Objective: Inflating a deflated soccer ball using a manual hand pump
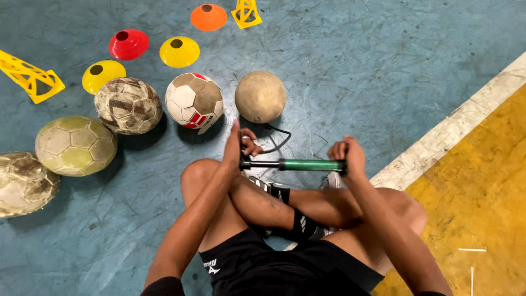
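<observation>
Both hands, left hand (pixel 239 149) and right hand (pixel 349 156), grip a green hand pump (pixel 298 164) near worn balls (pixel 129 105).

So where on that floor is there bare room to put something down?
Bare blue floor lies between the tan ball and the white line; more by the left knee. The balls and cones crowd the upper left.

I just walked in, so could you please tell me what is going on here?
A person sits cross-legged on the blue floor, holding a green hand pump level between both hands: the left hand at the hose end, the right hand at the other. Its black hose runs toward a worn tan ball. More balls and cones lie beyond.
</observation>
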